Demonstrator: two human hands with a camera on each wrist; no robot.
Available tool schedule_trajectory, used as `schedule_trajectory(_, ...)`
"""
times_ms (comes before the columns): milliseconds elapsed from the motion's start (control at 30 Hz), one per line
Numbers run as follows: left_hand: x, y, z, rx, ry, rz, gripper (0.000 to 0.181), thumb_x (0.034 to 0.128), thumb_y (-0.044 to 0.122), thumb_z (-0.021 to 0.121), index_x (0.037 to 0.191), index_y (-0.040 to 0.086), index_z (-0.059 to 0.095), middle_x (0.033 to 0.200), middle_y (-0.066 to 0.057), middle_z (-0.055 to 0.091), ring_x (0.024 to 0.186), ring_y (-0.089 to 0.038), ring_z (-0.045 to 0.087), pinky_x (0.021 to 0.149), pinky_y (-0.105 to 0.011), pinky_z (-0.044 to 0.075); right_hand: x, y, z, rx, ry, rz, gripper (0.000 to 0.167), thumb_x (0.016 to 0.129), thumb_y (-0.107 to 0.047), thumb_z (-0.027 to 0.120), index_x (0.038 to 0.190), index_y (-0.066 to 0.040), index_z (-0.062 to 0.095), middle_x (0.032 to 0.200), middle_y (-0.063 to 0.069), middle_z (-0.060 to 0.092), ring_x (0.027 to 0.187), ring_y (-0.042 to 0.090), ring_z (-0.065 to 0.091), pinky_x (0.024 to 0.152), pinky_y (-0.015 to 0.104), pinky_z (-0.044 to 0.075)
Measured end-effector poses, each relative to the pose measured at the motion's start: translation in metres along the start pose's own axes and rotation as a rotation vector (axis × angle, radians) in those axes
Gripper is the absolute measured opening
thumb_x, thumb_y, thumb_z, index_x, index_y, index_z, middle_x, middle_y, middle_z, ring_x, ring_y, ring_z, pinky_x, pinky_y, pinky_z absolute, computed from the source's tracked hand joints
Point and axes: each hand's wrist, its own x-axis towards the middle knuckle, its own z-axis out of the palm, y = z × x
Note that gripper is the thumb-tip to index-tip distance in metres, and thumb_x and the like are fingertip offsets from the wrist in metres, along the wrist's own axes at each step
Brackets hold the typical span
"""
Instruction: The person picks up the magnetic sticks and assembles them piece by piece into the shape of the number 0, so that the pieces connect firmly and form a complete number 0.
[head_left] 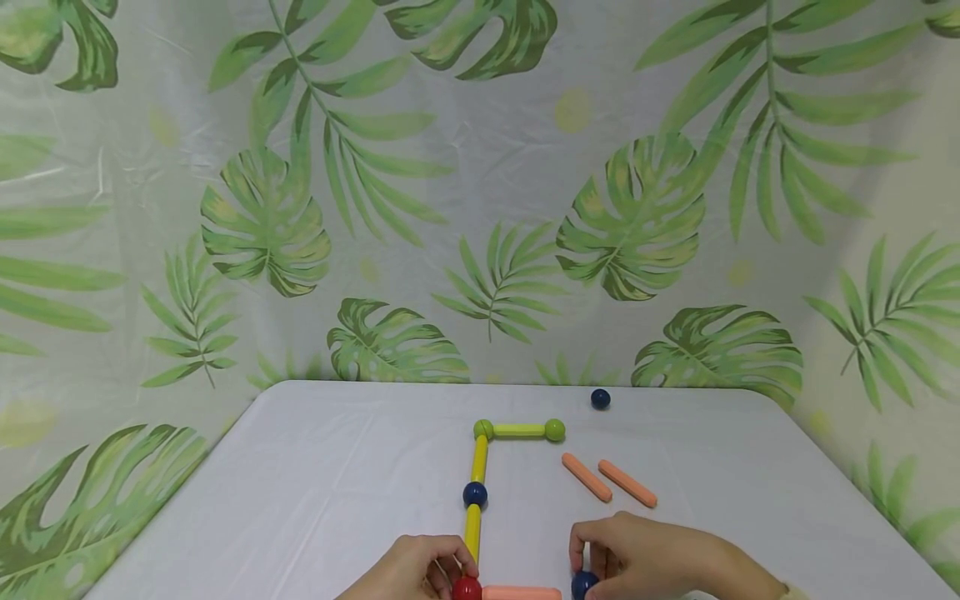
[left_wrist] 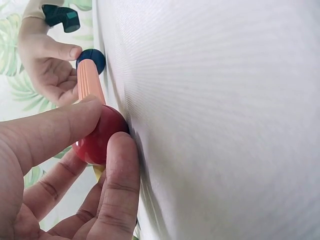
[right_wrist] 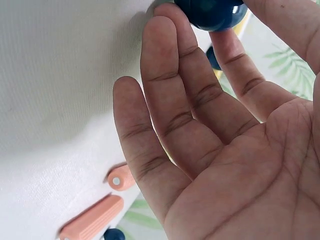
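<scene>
Thumb and fingers of my left hand [head_left: 422,570] pinch a red ball [head_left: 467,588] at the table's near edge; the left wrist view shows the grip on the red ball [left_wrist: 102,137] closely. From that ball an orange stick [head_left: 521,593] points right, and a yellow stick [head_left: 472,533] runs away from me. My right hand [head_left: 645,557] holds a dark blue ball [head_left: 584,584] by thumb and fingertips. A small gap shows between stick and blue ball in the head view. In the right wrist view the blue ball [right_wrist: 215,12] is at the top.
The yellow stick reaches another blue ball [head_left: 475,494], then a second yellow stick [head_left: 479,458], a green ball [head_left: 483,430], a green stick [head_left: 519,430] and a green ball [head_left: 554,430]. Two orange sticks [head_left: 587,477] [head_left: 627,483] lie right; a blue ball [head_left: 600,399] sits near the far edge.
</scene>
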Motion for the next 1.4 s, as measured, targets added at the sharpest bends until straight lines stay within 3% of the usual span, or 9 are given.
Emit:
schedule_trajectory(300, -0.001, 0.002, -0.001, -0.003, -0.002, -0.009, 0.03, 0.0867, 0.017, 0.09, 0.111, 0.027, 0.075, 0.093, 0.009, 0.075, 0.075, -0.006, 0.07, 0.071, -0.021, 0.061, 0.002, -0.002, 0.003, 0.028, -0.016, 0.019, 0.016, 0.098, -0.018, 0.078, 0.11, -0.02, 0.067, 0.087, -0.017, 0.066, 0.076, -0.006, 0.059, 0.071, 0.018, 0.051)
schedule_trajectory(600, -0.001, 0.005, 0.0, -0.006, 0.004, -0.036, 0.029, 0.0865, 0.018, 0.09, 0.11, 0.027, 0.076, 0.093, 0.008, 0.075, 0.076, -0.007, 0.07, 0.071, -0.021, 0.06, 0.003, -0.004, 0.005, 0.046, -0.023, -0.035, 0.014, 0.099, -0.018, 0.077, 0.11, -0.018, 0.068, 0.087, -0.019, 0.065, 0.075, -0.008, 0.058, 0.07, 0.017, 0.052)
schedule_trajectory(967, 0.0, 0.003, 0.0, -0.011, 0.007, -0.046, 0.029, 0.0867, 0.016, 0.09, 0.11, 0.027, 0.076, 0.093, 0.007, 0.076, 0.076, -0.008, 0.07, 0.072, -0.021, 0.061, 0.003, -0.007, 0.01, 0.093, -0.023, 0.065, 0.013, 0.099, -0.018, 0.077, 0.108, -0.02, 0.069, 0.085, -0.013, 0.067, 0.076, -0.004, 0.059, 0.069, 0.018, 0.048)
schedule_trajectory(1400, -0.001, 0.005, 0.001, -0.018, 0.016, -0.046, 0.029, 0.0856, 0.017, 0.091, 0.109, 0.027, 0.076, 0.092, 0.006, 0.076, 0.075, -0.008, 0.069, 0.071, -0.021, 0.06, -0.001, -0.011, 0.012, 0.019, 0.001, 0.026, 0.016, 0.097, -0.025, 0.079, 0.108, -0.025, 0.069, 0.086, -0.018, 0.066, 0.078, -0.007, 0.059, 0.071, 0.018, 0.05)
